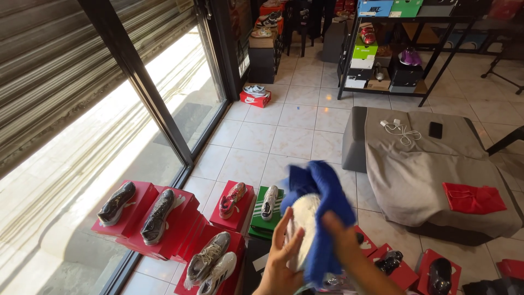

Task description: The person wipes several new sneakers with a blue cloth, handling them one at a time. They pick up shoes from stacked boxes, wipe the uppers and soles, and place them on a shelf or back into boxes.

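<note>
Shoe (303, 229) | upright, long axis vertical (sole facing camera) | blue cloth (322, 207) over it

floor (295, 131): pale square tiles, dark grout. left side: full-height glass panes in a dark frame (143, 87), ribbed metal shutter (49, 60) outside; strong daylight falls through onto the tiles near the glass. right: low grey upholstered bench (420, 180), creased cover. behind it a black metal shelf rack (431, 60) with diagonal braces, loaded with boxes. far end dimmer, dark stepped shelving (265, 54) by the doorway, shoes on display there
</note>
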